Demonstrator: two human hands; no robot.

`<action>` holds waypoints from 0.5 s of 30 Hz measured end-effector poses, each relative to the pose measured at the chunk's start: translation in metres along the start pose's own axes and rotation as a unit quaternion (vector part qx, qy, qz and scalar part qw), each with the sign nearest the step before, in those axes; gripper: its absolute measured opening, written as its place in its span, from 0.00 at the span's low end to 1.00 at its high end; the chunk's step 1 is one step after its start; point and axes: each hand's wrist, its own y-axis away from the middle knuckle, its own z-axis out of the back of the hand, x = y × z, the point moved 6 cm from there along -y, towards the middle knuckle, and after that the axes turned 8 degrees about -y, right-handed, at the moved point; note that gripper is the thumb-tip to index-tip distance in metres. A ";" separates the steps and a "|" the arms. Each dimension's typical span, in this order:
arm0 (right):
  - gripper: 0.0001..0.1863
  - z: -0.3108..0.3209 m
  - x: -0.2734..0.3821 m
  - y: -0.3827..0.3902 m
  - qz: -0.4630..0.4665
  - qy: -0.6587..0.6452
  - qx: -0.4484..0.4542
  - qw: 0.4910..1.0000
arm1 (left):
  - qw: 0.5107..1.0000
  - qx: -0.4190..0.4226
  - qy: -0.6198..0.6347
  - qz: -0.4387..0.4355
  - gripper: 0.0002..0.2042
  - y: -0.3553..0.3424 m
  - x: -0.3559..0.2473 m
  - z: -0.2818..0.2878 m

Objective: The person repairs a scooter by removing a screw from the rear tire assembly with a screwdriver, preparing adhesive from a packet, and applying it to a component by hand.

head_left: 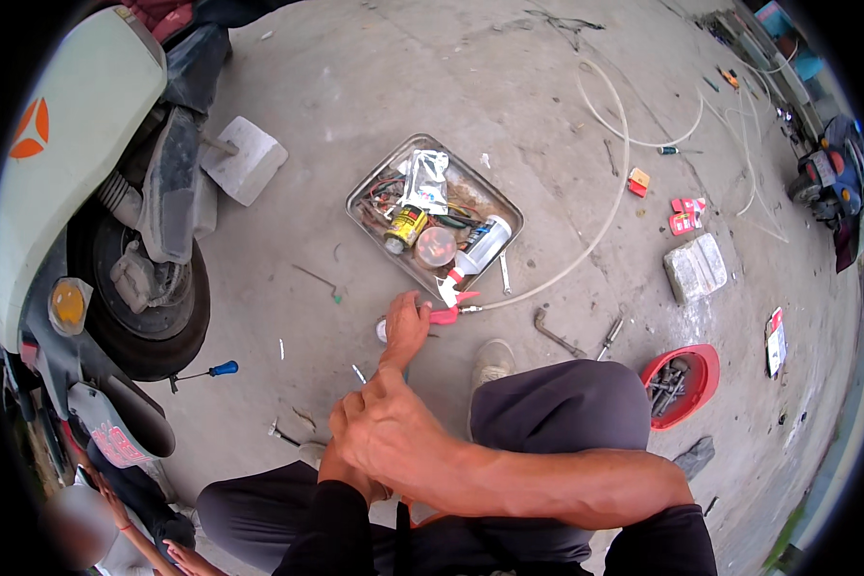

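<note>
Now my left hand reaches, open and holding nothing, by the red pliers (near the metal tray); my right hand rests loosely curled and holds nothing.

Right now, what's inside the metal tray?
The metal tray holds a yellow can, a crumpled silver bag, a white squeeze bottle, a clear round lid and tangled wires. Whatever lies beneath them is covered.

— We see a silver tray on grey concrete, with a yellow can inside.

— And we see a red bowl, a blue-handled screwdriver, a white hose, and a pale green scooter with an orange mark.
</note>
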 end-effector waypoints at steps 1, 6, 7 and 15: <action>0.13 0.000 -0.002 0.000 -0.009 -0.001 0.000 1.000 | 1.000 -0.002 -0.026 -0.008 0.17 0.001 -0.001 0.002; 0.14 0.008 0.005 -0.011 0.035 -0.043 -0.015 0.998 | 0.998 0.007 -0.053 -0.043 0.14 0.021 0.025 0.030; 0.14 0.013 0.002 -0.013 0.022 -0.036 -0.031 0.999 | 0.996 0.009 -0.070 -0.055 0.13 0.027 0.019 0.037; 0.13 0.021 -0.012 -0.040 -0.002 0.003 -0.039 0.999 | 0.956 0.149 -0.237 -0.085 0.15 0.075 -0.045 0.173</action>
